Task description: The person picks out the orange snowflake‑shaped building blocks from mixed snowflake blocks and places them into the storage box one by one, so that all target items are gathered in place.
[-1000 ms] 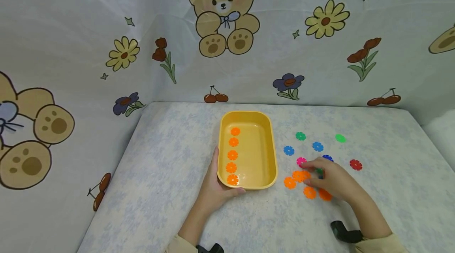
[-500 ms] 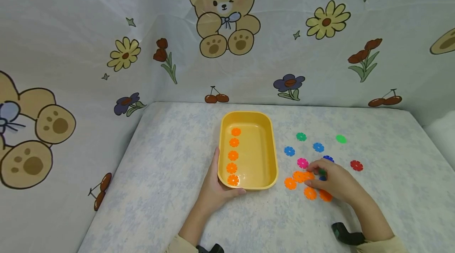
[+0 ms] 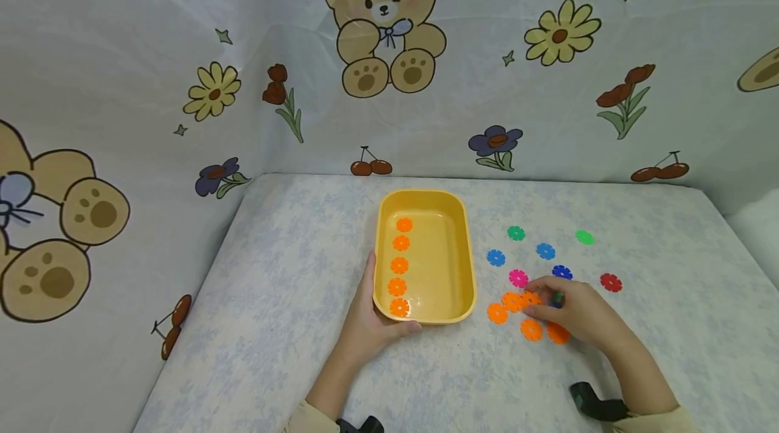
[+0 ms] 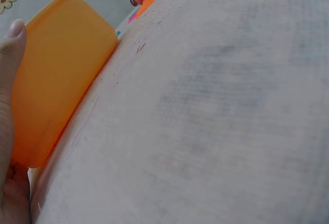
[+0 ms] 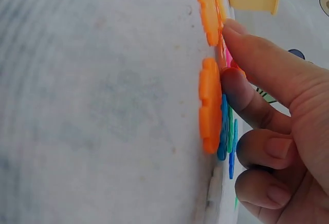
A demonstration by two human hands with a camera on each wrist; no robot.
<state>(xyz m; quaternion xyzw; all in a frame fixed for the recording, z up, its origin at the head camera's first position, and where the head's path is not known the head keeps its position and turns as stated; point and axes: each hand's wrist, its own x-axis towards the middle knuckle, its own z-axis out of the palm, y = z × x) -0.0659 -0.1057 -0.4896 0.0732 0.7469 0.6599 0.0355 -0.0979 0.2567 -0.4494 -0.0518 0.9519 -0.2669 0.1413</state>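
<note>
The left hand [image 3: 370,328] grips the tray [image 3: 444,260] at its near-left corner; five orange discs [image 3: 399,265] line the tray's left side. The right hand [image 3: 572,308] holds thumb and index finger narrowly spaced about one disc [image 3: 531,298] on the table [image 3: 462,379]; whether they pinch it cannot be confirmed.

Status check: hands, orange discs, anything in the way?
Left hand grips yellow tray. Right hand at loose orange discs, pinch unclear. Five more in tray. Pink disc close beside.
</note>
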